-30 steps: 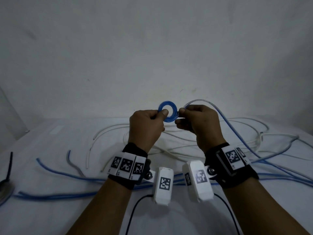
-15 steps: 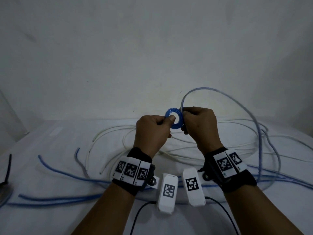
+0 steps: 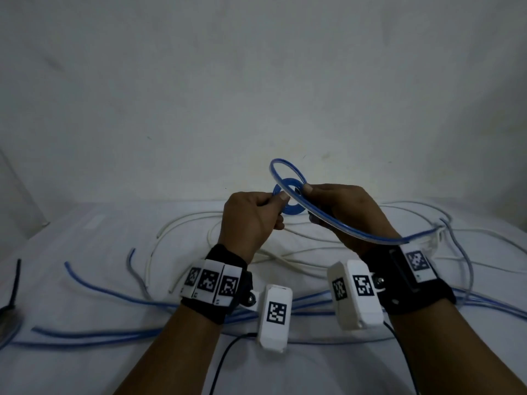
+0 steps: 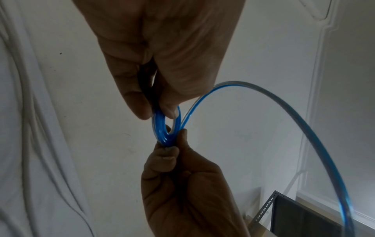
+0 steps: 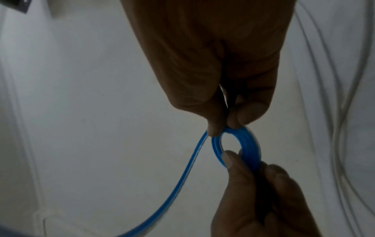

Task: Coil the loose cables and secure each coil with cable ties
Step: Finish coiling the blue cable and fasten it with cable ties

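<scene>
- White-covered desk (image 3: 85, 366), strewn with loose white cables (image 3: 182, 220) and blue cables (image 3: 94, 334), all uncoiled and overlapping; likely to snag the trailing run if dragged across them.
- Free run of the blue cable (image 3: 370, 238), arcing up from the desk over the right wrist into a wide loop above the hands; stiff enough, by the look, to spring back and unwind.
- Right hand (image 3: 350, 215), fingers curled, thumb and fingertips pinching the coil's near edge with the incoming strand.
- Left hand (image 3: 251, 218), curled, thumb and forefinger pinching the opposite edge.
- Small tight blue coil (image 3: 288, 201), held in the air between both hands, several turns stacked flat; slackened pinch on either side could let turns slip apart.
- Cable ties: none visible.
</scene>
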